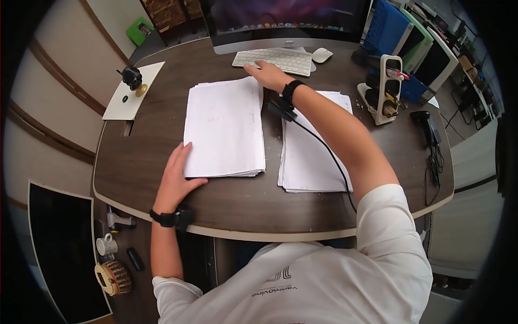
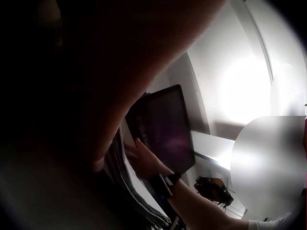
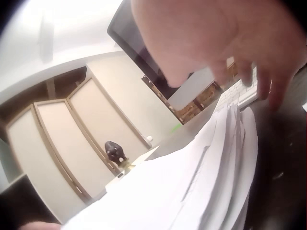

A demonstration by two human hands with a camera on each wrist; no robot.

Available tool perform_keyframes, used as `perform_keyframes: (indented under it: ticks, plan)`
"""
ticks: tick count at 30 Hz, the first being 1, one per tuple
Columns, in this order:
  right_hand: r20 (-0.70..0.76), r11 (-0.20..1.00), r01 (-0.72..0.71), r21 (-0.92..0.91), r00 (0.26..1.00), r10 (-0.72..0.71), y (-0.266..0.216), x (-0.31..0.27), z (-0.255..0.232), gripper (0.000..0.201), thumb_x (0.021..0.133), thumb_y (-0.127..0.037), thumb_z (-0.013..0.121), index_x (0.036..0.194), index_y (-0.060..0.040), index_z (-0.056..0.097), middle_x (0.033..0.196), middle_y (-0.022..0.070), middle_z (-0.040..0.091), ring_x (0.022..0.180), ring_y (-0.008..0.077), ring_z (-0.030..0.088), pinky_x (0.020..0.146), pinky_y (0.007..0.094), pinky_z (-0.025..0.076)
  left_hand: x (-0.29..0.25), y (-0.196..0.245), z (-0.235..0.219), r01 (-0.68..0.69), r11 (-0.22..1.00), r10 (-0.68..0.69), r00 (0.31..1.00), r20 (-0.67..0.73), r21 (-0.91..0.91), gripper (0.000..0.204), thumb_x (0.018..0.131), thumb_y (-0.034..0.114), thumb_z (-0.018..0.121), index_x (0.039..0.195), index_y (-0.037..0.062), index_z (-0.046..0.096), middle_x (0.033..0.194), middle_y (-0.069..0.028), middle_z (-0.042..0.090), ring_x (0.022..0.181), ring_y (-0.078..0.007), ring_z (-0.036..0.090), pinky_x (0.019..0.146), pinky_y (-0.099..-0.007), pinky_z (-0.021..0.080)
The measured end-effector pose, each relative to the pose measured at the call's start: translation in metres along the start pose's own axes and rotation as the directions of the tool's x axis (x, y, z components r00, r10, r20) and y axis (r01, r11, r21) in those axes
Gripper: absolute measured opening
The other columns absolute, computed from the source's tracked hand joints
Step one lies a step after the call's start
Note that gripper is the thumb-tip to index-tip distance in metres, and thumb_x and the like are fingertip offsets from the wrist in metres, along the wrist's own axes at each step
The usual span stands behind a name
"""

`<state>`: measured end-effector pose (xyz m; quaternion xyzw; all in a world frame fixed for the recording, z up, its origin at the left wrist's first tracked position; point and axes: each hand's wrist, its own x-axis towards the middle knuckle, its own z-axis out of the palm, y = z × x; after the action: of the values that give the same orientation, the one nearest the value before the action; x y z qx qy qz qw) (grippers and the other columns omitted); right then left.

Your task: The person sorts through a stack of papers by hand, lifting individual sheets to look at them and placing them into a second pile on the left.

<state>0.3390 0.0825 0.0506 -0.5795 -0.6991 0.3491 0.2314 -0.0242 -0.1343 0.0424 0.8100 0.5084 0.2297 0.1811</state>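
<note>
Two stacks of white paper lie side by side on the dark wooden desk [image 1: 140,162]. My left hand [image 1: 181,170] rests on the near left corner of the left stack [image 1: 224,127], fingers flat along its left edge and thumb along the near edge. My right hand [image 1: 268,73] reaches across to the far right corner of the same stack, fingers stretched out just in front of the keyboard [image 1: 274,59]. In the right wrist view the right hand's fingers [image 3: 268,72] hang relaxed over the fanned sheet edges [image 3: 211,182]. The right stack [image 1: 315,146] lies partly under my right forearm.
A monitor [image 1: 286,19] and a mouse [image 1: 322,54] stand at the back of the desk. A white desk organizer [image 1: 384,89] and a black handheld scanner [image 1: 426,121] are on the right. A white board with a small black object [image 1: 131,76] lies at the far left.
</note>
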Motion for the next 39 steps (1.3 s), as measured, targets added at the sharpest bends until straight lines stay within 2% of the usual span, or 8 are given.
perform_keyframes:
  ticks: [2, 6, 10, 16, 20, 24, 28, 39]
  plan:
    - [-0.244, 0.981, -0.084, 0.177, 0.961, 0.126, -0.008, -0.027, 0.008, 0.091, 0.098, -0.061, 0.052, 0.156, 0.0069, 0.034, 0.155, 0.0311, 0.044, 0.146, 0.0409, 0.042, 0.118, 0.0416, 0.037, 0.011, -0.008, -0.011, -0.017, 0.999, 0.016, 0.999, 0.031, 0.039, 0.104, 0.068, 0.019, 0.093, 0.157, 0.0082, 0.04, 0.16, -0.0239, 0.039, 0.146, -0.0385, 0.041, 0.119, -0.0434, 0.038]
    - [-0.248, 0.862, -0.12, 0.493, 0.93, 0.271, -0.018, -0.046, 0.031, 0.093, 0.097, -0.05, 0.061, 0.157, 0.0118, 0.026, 0.157, 0.0335, 0.039, 0.148, 0.0401, 0.039, 0.117, 0.0418, 0.037, 0.097, -0.066, -0.015, 0.313, 0.69, -0.259, 0.949, 0.181, -0.653, 0.092, 0.094, 0.04, 0.074, 0.162, 0.0024, 0.025, 0.167, -0.0186, 0.03, 0.152, -0.029, 0.033, 0.122, -0.0408, 0.03]
    - [-0.372, 0.865, 0.073, 0.496, 0.918, 0.136, -0.008, -0.019, 0.074, 0.09, 0.097, -0.041, 0.062, 0.158, 0.0114, 0.023, 0.158, 0.0334, 0.036, 0.147, 0.0386, 0.04, 0.116, 0.0391, 0.038, 0.19, -0.095, 0.025, 0.321, 0.55, -0.152, 0.946, 0.285, -0.771, 0.095, 0.097, 0.051, 0.067, 0.161, -0.0047, 0.024, 0.167, -0.0216, 0.027, 0.156, -0.0288, 0.024, 0.125, -0.0405, 0.021]
    - [-0.286, 0.822, 0.017, 0.569, 0.941, 0.179, -0.01, -0.026, 0.056, 0.09, 0.098, -0.046, 0.059, 0.16, 0.0077, 0.022, 0.162, 0.0319, 0.029, 0.151, 0.0405, 0.033, 0.123, 0.0429, 0.028, 0.185, -0.061, 0.014, 0.267, 0.718, -0.252, 0.961, 0.118, -0.642, 0.099, 0.094, 0.053, 0.069, 0.16, -0.0058, 0.024, 0.167, -0.0247, 0.025, 0.155, -0.0334, 0.025, 0.125, -0.0393, 0.023]
    - [-0.456, 0.989, 0.144, 0.033, 0.883, -0.114, -0.006, -0.05, 0.034, 0.087, 0.095, -0.051, 0.061, 0.152, 0.0117, 0.037, 0.156, 0.0367, 0.036, 0.147, 0.046, 0.037, 0.121, 0.045, 0.032, 0.117, -0.025, -0.023, -0.021, 1.0, 0.021, 1.0, 0.015, 0.002, 0.103, 0.081, 0.04, 0.085, 0.161, 0.0071, 0.03, 0.166, -0.0279, 0.026, 0.154, -0.0403, 0.027, 0.123, -0.0455, 0.031]
    - [-0.155, 0.959, 0.166, -0.231, 0.966, -0.205, -0.035, -0.042, 0.011, 0.086, 0.091, -0.064, 0.059, 0.14, 0.0067, 0.057, 0.141, 0.0315, 0.056, 0.135, 0.0434, 0.053, 0.113, 0.0477, 0.042, 0.023, 0.029, -0.035, 0.077, 0.984, -0.104, 0.98, 0.172, 0.161, 0.121, 0.063, 0.032, 0.096, 0.161, 0.0097, 0.029, 0.165, -0.0319, 0.022, 0.151, -0.0475, 0.028, 0.122, -0.0479, 0.032]
    - [0.099, 0.882, 0.139, -0.45, 0.989, -0.106, -0.067, 0.021, 0.028, 0.095, 0.09, -0.074, 0.053, 0.145, 0.0034, 0.055, 0.147, 0.0279, 0.054, 0.136, 0.0415, 0.053, 0.114, 0.0463, 0.042, -0.001, 0.015, 0.01, 0.063, 0.998, -0.063, 0.997, -0.033, 0.024, 0.121, 0.06, 0.023, 0.097, 0.16, 0.0088, 0.031, 0.166, -0.0252, 0.022, 0.152, -0.0428, 0.029, 0.122, -0.047, 0.034]
    - [0.293, 0.926, 0.109, -0.362, 0.956, 0.002, -0.09, 0.072, 0.076, 0.099, 0.092, -0.083, 0.036, 0.137, 0.0002, 0.065, 0.146, 0.0255, 0.057, 0.138, 0.0418, 0.051, 0.115, 0.0467, 0.039, 0.006, -0.022, 0.025, 0.043, 0.997, -0.051, 0.991, -0.125, -0.06, 0.109, 0.061, 0.021, 0.096, 0.155, 0.008, 0.042, 0.163, -0.0226, 0.033, 0.148, -0.0398, 0.039, 0.119, -0.0441, 0.038]
